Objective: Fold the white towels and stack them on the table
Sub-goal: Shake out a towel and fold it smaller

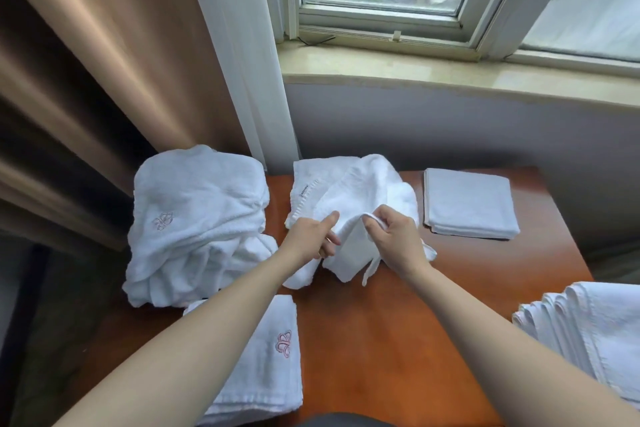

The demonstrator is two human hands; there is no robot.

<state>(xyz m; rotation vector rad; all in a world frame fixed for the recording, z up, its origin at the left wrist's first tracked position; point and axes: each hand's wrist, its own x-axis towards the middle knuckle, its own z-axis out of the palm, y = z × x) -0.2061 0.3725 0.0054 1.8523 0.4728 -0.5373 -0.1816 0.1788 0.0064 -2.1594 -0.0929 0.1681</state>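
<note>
Right hand (394, 236): pinches a raised fold of the loose towel (360, 204) between thumb and curled fingers.
Left hand (311, 236): thumb out along the cloth, fingers curled into the same towel just beside the right.
Loose towel: crumpled at mid-desk (363, 340), still unfolded, its tape loop hanging at the near edge.
Step, as I judge it: find two corners and spread the towel flat.
Doing it well: walk both hands apart along one hem, lift clear, shake out creases before folding.
Folded towel (471, 204): far right, the likely base for stacking.
Heap (197, 222): unfolded, far left, well apart.
</note>
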